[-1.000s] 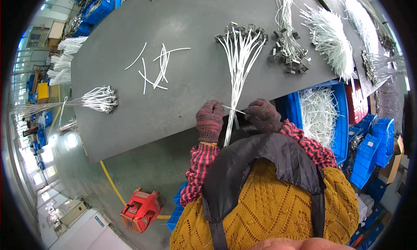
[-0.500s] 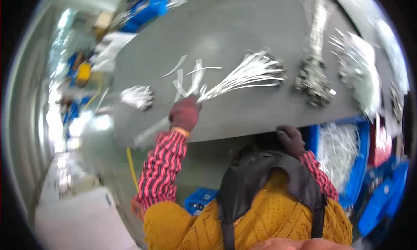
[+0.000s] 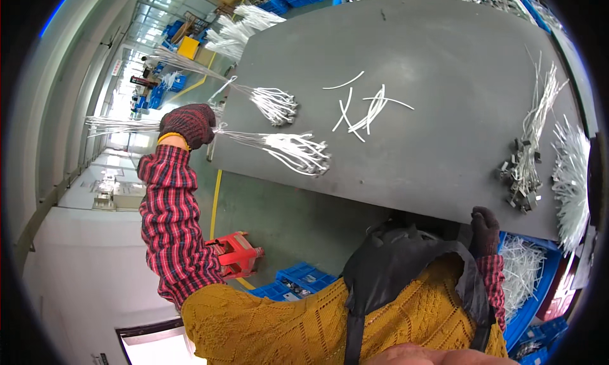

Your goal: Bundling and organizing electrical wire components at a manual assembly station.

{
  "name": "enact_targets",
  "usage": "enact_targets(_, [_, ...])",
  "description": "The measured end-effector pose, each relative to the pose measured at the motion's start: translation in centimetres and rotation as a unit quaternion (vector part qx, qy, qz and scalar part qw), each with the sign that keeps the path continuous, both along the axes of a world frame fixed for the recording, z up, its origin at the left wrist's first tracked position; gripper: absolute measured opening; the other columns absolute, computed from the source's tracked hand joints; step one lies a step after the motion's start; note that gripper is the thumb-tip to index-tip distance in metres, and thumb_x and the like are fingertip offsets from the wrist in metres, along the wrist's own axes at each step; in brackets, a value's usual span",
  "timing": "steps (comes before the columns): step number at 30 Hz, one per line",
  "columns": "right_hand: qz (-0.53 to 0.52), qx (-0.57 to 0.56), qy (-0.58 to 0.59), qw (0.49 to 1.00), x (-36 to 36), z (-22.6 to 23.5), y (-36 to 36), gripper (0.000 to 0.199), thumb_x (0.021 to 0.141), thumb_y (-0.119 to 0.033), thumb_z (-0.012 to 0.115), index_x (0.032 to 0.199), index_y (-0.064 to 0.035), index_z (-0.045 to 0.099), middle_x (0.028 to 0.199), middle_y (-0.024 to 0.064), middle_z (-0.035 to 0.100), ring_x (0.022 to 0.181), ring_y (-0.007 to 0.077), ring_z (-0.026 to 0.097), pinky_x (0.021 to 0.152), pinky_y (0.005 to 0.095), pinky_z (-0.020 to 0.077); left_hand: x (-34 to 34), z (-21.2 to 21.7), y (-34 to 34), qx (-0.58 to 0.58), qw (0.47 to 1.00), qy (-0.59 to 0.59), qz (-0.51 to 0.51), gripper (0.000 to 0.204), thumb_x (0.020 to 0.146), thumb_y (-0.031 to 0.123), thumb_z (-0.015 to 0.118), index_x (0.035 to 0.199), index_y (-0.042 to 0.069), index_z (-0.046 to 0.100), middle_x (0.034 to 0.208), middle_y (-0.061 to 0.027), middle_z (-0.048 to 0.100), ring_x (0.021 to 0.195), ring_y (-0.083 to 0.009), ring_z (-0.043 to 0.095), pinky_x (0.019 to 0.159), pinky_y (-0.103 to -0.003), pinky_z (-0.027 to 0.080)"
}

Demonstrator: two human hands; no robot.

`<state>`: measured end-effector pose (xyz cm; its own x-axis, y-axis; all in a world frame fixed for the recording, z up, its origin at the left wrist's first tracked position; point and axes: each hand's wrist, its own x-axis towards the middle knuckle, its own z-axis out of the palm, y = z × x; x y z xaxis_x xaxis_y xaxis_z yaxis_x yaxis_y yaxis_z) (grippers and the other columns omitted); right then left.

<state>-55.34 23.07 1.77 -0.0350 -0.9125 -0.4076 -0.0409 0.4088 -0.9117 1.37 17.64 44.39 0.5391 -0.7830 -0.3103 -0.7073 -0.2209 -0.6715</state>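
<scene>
My left hand (image 3: 187, 125), in a dark knitted glove, is closed around a bundle of thin wires at the table's left end. The bundle's white-sleeved end (image 3: 297, 152) fans out over the grey table (image 3: 438, 105); its loose wires (image 3: 120, 125) stick out left past the edge. Just beyond lies a similar tied bundle (image 3: 273, 105). Several loose white strips (image 3: 374, 111) are scattered mid-table. My right hand (image 3: 485, 232), also gloved, is at the near table edge with its fingers curled together; whether it holds anything is hidden.
At the right lie a wire bundle with metal end pieces (image 3: 525, 175) and a pile of clear-white strips (image 3: 571, 181). A blue bin of white strips (image 3: 521, 270) stands below the table's near right. A red stool (image 3: 238, 256) and blue crates (image 3: 298, 277) are on the floor.
My left hand has carried the wire bundle from mid-table to the left end, beside the other bundle. The loose strips stay on the table. My right hand remains at the near edge.
</scene>
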Motion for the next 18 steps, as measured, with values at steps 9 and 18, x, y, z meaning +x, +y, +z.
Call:
enact_targets(9, [0.041,-0.016,0.054,0.998,5.5,-3.3,1.8,0.017,0.091,-0.011,0.066,0.105,-0.0026,0.07,0.096,0.0047,0.068,0.084,0.0118,0.062,0.074,0.0269,0.0518,18.4,-5.4,-2.7,0.032,0.997,-0.064,-0.031,0.025,0.078,0.017,0.071,0.101,0.006,0.076,0.102,-0.0184,0.074,0.095,-0.0337,0.073,0.081,-0.045,0.059])
enact_targets(18, [0.11,-0.095,0.321,0.936,6.1,-2.3,7.5,0.016,0.091,-0.01,0.064,0.104,-0.0051,0.071,0.105,0.0114,0.07,0.096,0.0298,0.067,0.09,0.0368,0.0528,18.0,-12.3,-10.0,0.048,0.995,-0.051,-0.074,0.036,0.09,0.026,0.067,0.124,0.014,0.071,0.124,-0.0151,0.069,0.115,-0.0336,0.067,0.093,-0.051,0.055])
